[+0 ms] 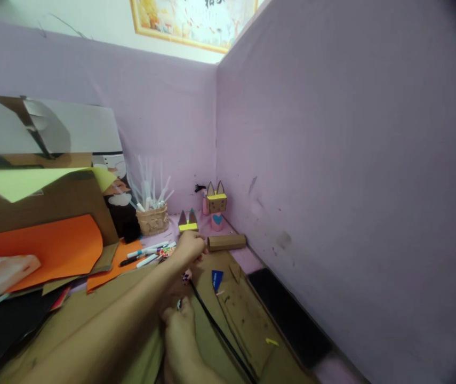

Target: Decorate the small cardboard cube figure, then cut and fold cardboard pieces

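Two bare hands work over brown cardboard (214,261). Left hand (191,244): far, in front of a cat-eared box (188,227) and hiding its lower part; fingers bent, but whether they grip it cannot be told. Right hand (181,320): nearer, fingers curled, thumb and forefinger seemingly pinching a small white-and-dark piece (179,304). Step in hand, by judgement: positioning small craft parts. The next move calls for a steady pinch, with the right wrist kept clear of the black cord (220,329) just to its right. Labels: the blue scrap (217,279), right of the cord, bears white lettering too small to read; the far wall poster (196,25) shows dark, cut-off characters; no brand is legible
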Available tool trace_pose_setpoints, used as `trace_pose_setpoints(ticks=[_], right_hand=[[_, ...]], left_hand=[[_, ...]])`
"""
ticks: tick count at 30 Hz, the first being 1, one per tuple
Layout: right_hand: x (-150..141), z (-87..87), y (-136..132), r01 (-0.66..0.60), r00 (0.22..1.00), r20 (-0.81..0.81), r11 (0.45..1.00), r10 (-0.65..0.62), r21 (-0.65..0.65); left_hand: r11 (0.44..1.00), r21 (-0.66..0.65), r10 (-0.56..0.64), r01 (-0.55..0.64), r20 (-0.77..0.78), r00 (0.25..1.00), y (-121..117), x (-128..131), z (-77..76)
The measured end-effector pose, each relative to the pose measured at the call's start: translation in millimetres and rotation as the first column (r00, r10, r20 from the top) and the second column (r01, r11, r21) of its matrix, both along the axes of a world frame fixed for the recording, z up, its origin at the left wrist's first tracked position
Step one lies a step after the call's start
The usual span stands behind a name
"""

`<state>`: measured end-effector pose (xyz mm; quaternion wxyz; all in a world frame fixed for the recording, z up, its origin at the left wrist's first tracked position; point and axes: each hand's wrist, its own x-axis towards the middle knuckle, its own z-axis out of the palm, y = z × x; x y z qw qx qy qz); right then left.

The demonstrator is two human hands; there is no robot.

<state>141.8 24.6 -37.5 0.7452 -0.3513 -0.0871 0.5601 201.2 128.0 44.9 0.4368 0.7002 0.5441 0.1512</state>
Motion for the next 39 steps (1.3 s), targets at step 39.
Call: trace_pose_setpoints(ticks=[39], right_hand=[[155.9,88.6,-38.0,-0.203,-0.398,0.794,0.8,0.459,-0.564]], left_hand=[[0.934,-0.254,0.326,-0.251,0.318,0.89,-130.6,-199.3,-44.1]])
